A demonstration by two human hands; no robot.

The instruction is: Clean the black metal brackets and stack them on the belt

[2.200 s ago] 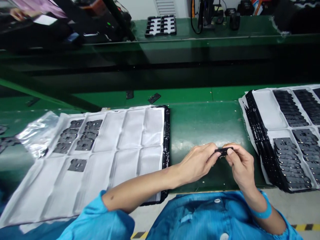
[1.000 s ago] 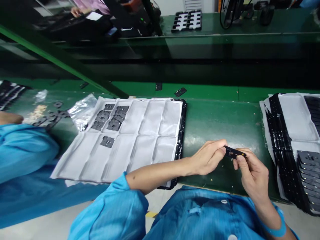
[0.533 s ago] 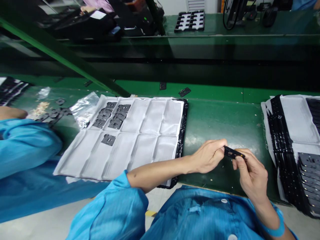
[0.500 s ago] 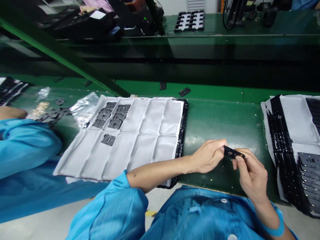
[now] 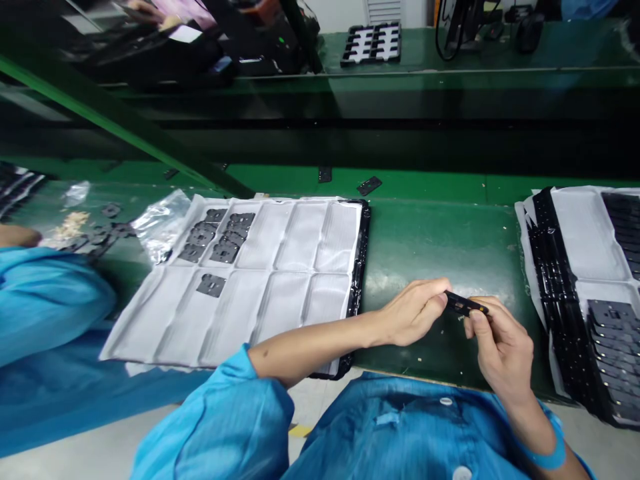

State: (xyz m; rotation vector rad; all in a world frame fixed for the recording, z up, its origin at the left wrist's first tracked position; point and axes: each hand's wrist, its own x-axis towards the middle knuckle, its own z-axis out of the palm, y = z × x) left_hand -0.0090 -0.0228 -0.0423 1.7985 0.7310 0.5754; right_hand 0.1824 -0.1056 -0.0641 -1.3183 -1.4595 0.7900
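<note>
Both hands are on it now: the left hand (image 5: 419, 310) pinches one end of a small, narrow black part with a gold-coloured mark (image 5: 463, 304), and the right hand (image 5: 503, 350) has the other end between thumb and fingers. The part is up in front of the blue-clad body, over the shiny green surface (image 5: 425, 240), sloping a little down towards the right hand. A bright blue band (image 5: 547, 450) circles the right wrist.

Over to the left, the shallow compartmented tray with a white lining (image 5: 287, 247) carries flat dark-grey plates (image 5: 233, 237) overlapping in two of its far compartments, and one more plate sits alone in the near row. A crinkled clear plastic bag (image 5: 163, 223) lies at its far left corner (the co-worker's blue sleeve (image 5: 50, 300) is just beyond). On the right, a black-edged stack of white-lined trays (image 5: 590, 227) shows overlapping dark plates on top. And at the back, two loose black rectangular pieces (image 5: 369, 185) lie near each other on the green strip.
</note>
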